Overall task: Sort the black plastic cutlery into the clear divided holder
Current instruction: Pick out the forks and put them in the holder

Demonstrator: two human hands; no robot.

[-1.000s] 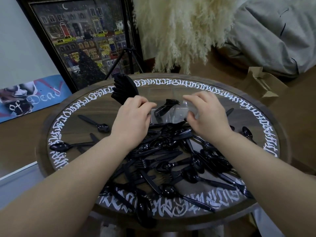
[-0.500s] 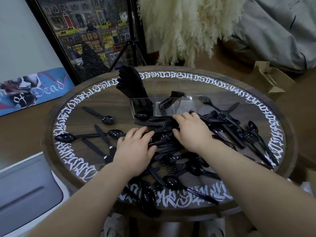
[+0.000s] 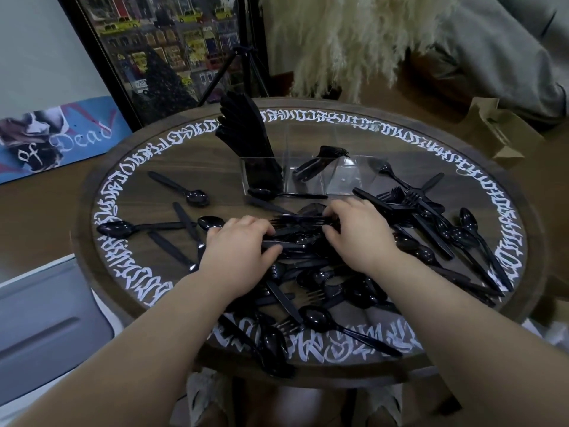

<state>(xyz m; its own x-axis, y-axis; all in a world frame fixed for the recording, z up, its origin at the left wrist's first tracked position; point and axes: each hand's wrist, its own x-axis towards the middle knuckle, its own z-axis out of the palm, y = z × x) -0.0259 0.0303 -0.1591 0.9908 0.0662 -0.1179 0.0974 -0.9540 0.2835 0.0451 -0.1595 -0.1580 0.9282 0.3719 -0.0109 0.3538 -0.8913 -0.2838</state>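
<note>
My left hand (image 3: 238,249) and right hand (image 3: 358,232) lie palm-down on the cutlery heap (image 3: 308,272) at the middle of the tabletop (image 3: 338,377). The left fingers (image 3: 261,231) curl over a few handles and appear to pinch them against the thumb. The right fingers (image 3: 331,214) curl round the stem of a fork (image 3: 292,221) just ahead of them. The holder (image 3: 311,167) stands beyond both hands; its left cell is packed with knives (image 3: 246,134), the middle holds a few forks (image 3: 320,160), the right looks bare.

The pieces are probably light, stiff and glossy, so they will likely slide and snag on each other. I judge the best grip is mid-handle, pinched flat between thumb and fingers, lifting straight up to free the tines. Loose spoons (image 3: 194,195) lie to the left of my fingers, more spoons and forks to the right.
</note>
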